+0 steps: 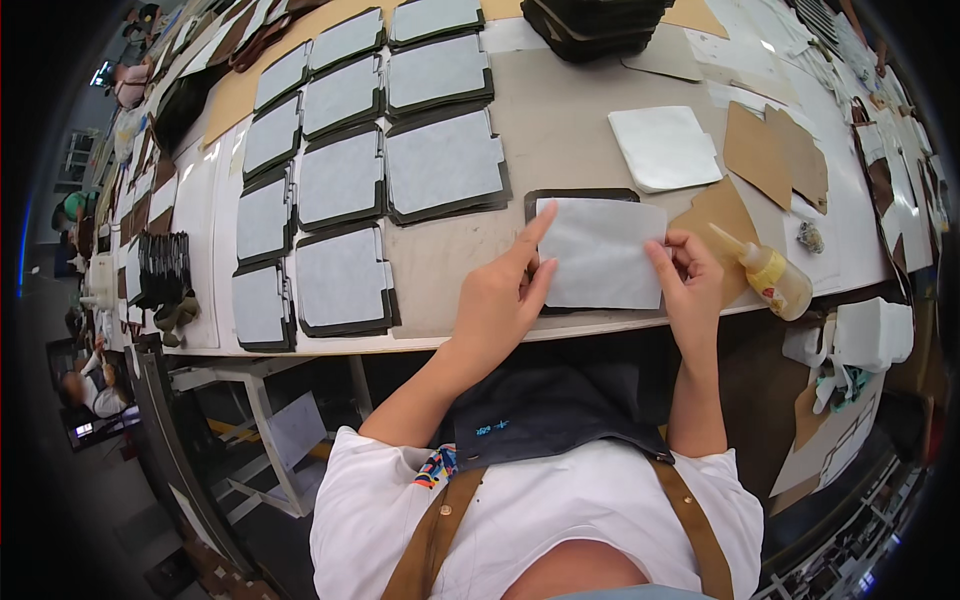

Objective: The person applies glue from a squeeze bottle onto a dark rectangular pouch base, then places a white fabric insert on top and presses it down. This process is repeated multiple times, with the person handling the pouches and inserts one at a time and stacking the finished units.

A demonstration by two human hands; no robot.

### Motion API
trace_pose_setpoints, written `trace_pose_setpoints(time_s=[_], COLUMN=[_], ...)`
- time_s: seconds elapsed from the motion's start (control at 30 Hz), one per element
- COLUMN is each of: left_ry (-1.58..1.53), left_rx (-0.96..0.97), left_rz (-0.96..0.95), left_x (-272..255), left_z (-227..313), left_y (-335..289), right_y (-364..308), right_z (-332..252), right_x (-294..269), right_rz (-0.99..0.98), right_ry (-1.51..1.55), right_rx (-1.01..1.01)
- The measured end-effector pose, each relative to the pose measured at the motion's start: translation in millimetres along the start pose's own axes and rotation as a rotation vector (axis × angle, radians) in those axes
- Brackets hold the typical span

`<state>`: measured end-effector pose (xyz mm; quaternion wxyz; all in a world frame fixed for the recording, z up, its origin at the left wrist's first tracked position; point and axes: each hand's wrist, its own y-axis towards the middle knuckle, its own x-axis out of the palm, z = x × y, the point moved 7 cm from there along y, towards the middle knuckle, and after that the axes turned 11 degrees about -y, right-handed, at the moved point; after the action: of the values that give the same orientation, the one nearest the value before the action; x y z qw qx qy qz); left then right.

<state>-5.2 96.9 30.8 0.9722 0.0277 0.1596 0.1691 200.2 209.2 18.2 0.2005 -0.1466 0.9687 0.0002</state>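
A thin white rectangular sheet (pixel 603 255) lies over a dark panel (pixel 583 194), whose black edge shows along the far side. My right hand (pixel 690 275) pinches the sheet's right edge between thumb and fingers. At its left edge, my left hand (pixel 498 300) has the index finger stretched out to the upper left corner. The thumb there is spread apart from that finger, its tip by the edge; the other fingers curl under, partly hidden. Just right of my right hand, a squeeze bottle (pixel 775 280) with a pale nozzle and yellow label lies tilted.
Stacks of dark panels faced with white sheets (pixel 445 160) stand in rows on the left of the table. A white sheet pile (pixel 663 148) sits beyond my right hand, beside brown card pieces (pixel 757 155). A dark stack (pixel 592 25) stands at the far side.
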Motion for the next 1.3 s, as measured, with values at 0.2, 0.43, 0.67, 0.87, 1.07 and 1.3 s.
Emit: trace_pose_setpoints(time_s=[0.2, 0.43, 0.67, 0.87, 1.07, 1.3], left_ry=[0.131, 0.169, 0.206, 0.227, 0.185, 0.192], left_rx=[0.054, 0.072, 0.023, 0.019, 0.023, 0.007], left_rz=[0.07, 0.088, 0.064, 0.049, 0.079, 0.067], left_x=[-5, -6, -6, -4, -4, -4], left_z=[-13, -19, -18, -18, -19, -18], left_y=[1, 2, 3, 5, 4, 5], right_y=[8, 10, 11, 7, 3, 5], right_z=[-19, -20, -19, -32, -41, -37], right_x=[10, 15, 15, 14, 18, 19], right_rz=[0.113, 0.104, 0.113, 0.174, 0.185, 0.17], right_ry=[-0.373, -0.446, -0.497, -0.614, -0.768, -0.774], right_rx=[-0.232, -0.246, -0.265, -0.341, -0.53, -0.53])
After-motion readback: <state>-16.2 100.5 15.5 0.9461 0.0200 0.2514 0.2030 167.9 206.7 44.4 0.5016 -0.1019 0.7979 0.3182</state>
